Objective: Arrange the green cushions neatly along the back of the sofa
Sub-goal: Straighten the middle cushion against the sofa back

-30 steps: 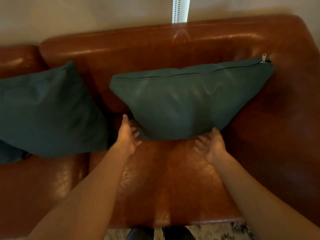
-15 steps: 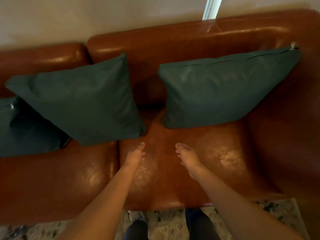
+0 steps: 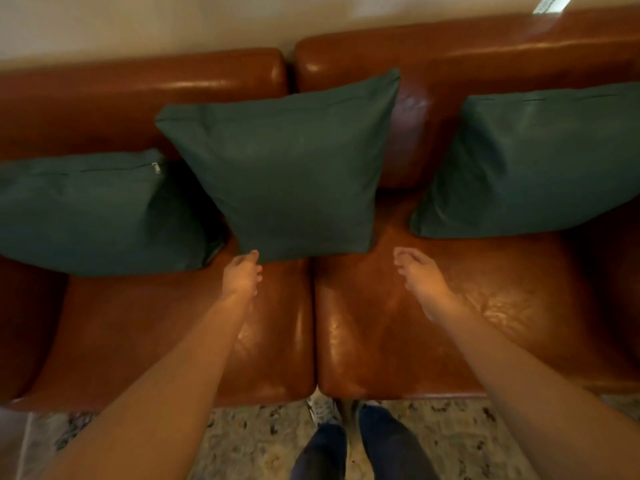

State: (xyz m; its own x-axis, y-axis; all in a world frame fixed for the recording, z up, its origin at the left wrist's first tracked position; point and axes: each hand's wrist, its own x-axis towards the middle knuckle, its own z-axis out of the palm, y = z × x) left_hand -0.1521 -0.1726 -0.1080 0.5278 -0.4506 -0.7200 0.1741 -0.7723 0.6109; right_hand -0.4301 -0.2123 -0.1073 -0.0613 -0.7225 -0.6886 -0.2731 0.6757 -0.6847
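Observation:
Three dark green cushions lean on the back of a brown leather sofa (image 3: 485,53). The middle cushion (image 3: 287,168) stands tilted, one corner up, overlapping the left cushion (image 3: 90,213), which lies lower with its zip on top. The right cushion (image 3: 530,161) rests upright against the backrest, apart from the others. My left hand (image 3: 242,275) reaches to the middle cushion's lower edge, fingertips touching or nearly touching it, holding nothing. My right hand (image 3: 420,275) hovers open over the right seat, below the gap between the middle and right cushions.
The sofa's two seat pads (image 3: 381,341) meet in a seam straight ahead. A pale wall (image 3: 138,22) runs behind the backrest. A patterned rug (image 3: 450,445) and my legs in dark trousers (image 3: 349,448) are at the front edge.
Both hands let go of the right cushion and moved left along the sofa. The view shifted left, bringing the left cushion into sight. My left hand now reaches the middle cushion's bottom edge.

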